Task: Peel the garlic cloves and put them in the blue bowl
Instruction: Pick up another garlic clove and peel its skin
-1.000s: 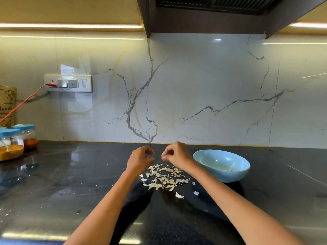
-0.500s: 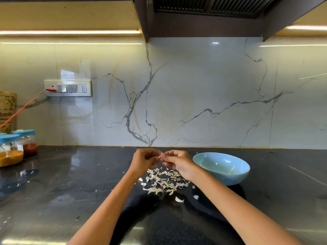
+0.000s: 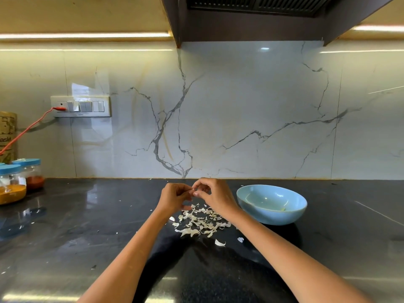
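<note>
My left hand [image 3: 173, 196] and my right hand [image 3: 215, 196] meet fingertip to fingertip above a pile of white garlic peels [image 3: 200, 221] on the black counter [image 3: 87, 226]. Both pinch a small garlic clove [image 3: 193, 190], mostly hidden by the fingers. The blue bowl [image 3: 271, 212] stands just right of my right hand; a small pale piece lies inside it near the right wall. A few loose peel scraps [image 3: 219, 243] lie nearer to me than the pile.
Two glass jars with blue lids [image 3: 13, 184] stand at the far left of the counter, holding orange and red powder. A red cable [image 3: 28, 130] runs from the wall switch panel [image 3: 80, 106]. A range hood [image 3: 251, 16] hangs overhead.
My hands were apart above the peels one second ago; they have come together and now pinch the clove between their fingertips. The view has tilted slightly.
</note>
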